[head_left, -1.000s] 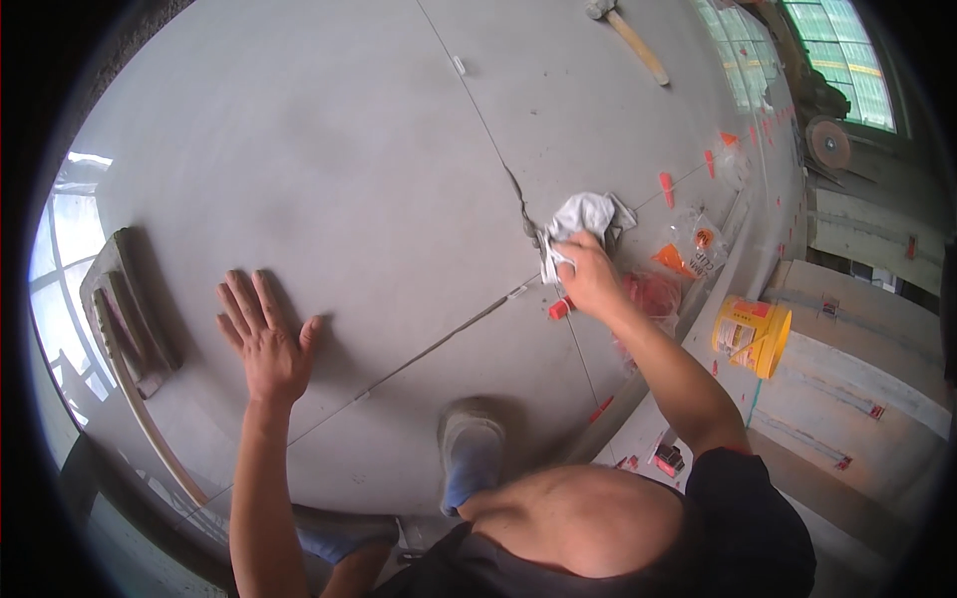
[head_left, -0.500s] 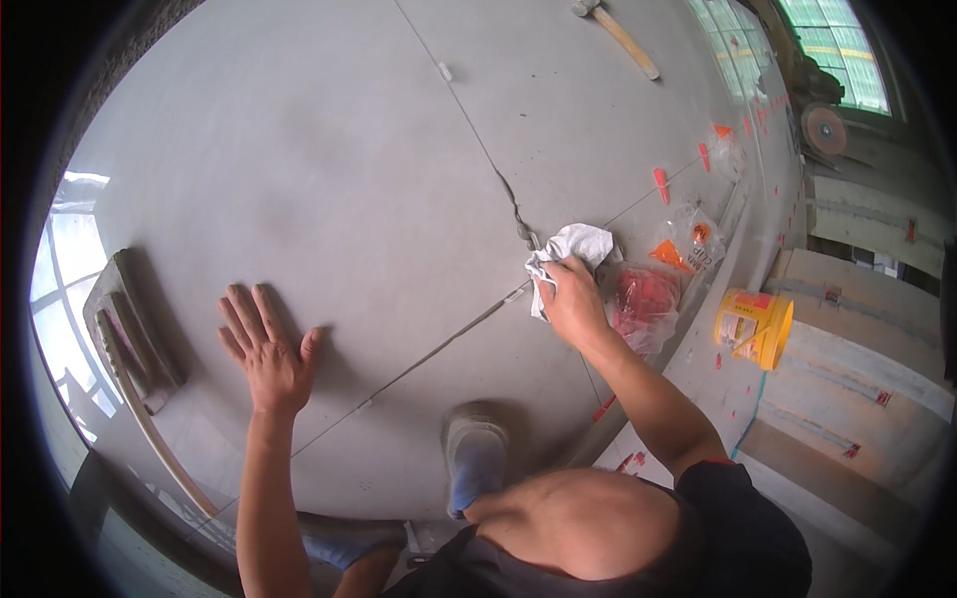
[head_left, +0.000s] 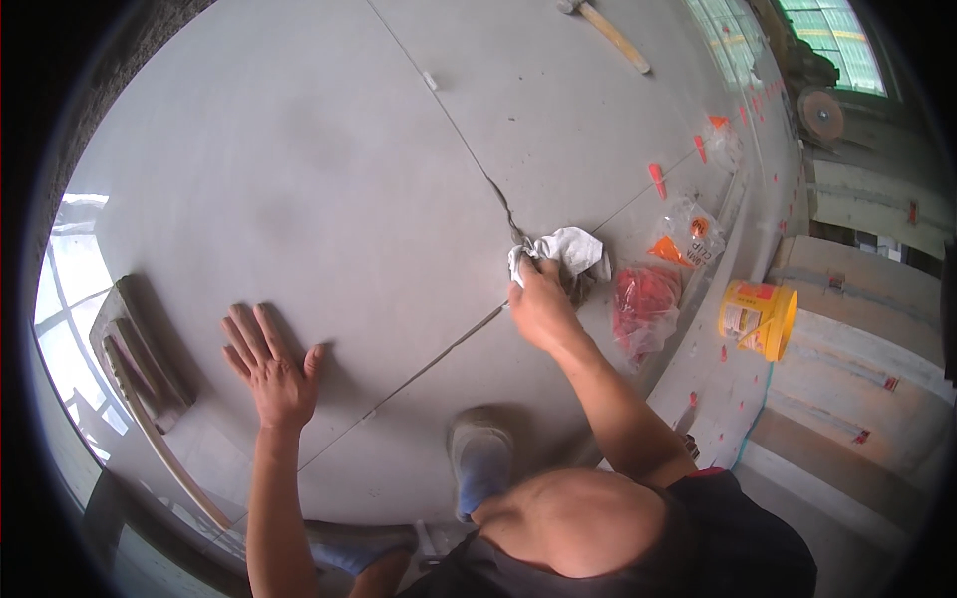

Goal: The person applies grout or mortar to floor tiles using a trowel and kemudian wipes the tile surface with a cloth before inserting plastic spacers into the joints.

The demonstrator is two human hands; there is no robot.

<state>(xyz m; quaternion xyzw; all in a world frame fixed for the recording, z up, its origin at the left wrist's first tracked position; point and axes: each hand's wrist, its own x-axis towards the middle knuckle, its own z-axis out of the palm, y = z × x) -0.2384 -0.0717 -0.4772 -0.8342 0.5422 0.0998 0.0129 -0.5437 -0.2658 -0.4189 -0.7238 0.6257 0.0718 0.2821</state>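
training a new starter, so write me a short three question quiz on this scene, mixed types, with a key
1. Multiple choice: what does the right hand hold?
a) a hammer
b) a white cloth
c) a bag of red pieces

2. True or false: the left hand is closed in a fist.

3. Fill in: the yellow bucket is on the person's ____ side.

Key: 1. b; 2. False, its fingers are spread; 3. right
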